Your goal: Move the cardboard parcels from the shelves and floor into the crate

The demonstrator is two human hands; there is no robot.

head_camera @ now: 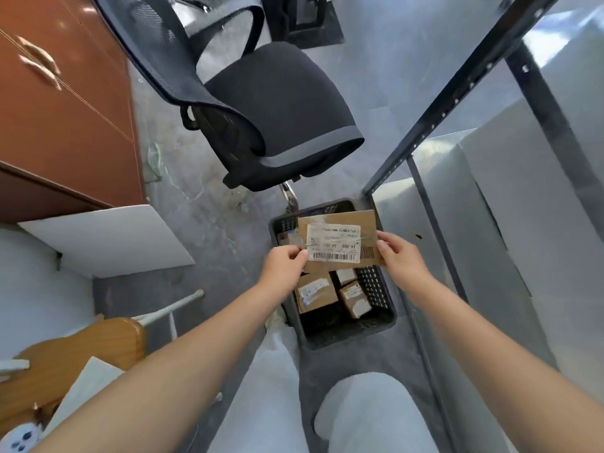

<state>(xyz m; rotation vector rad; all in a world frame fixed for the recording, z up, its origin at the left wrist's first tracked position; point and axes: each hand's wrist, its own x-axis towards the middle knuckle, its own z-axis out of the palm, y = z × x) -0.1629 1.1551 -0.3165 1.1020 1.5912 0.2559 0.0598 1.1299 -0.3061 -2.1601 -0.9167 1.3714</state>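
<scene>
Both hands hold a flat parcel (340, 240) by its side edges, just above the black crate (346, 338) on the floor. The left hand (284, 266) pinches the left edge, its fingers (299, 255) curled onto the label; the right hand (397, 256) grips the right edge. Smaller parcels (315, 291) lie inside the crate. A chair (277, 103) stands beyond it, with a metal rack (457, 93) just to its right.

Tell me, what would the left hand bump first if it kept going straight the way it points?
The left hand pinches the flat parcel, so that comes first. Carrying it onward, it would probably reach the black crate, though depth is hard to judge.
</scene>
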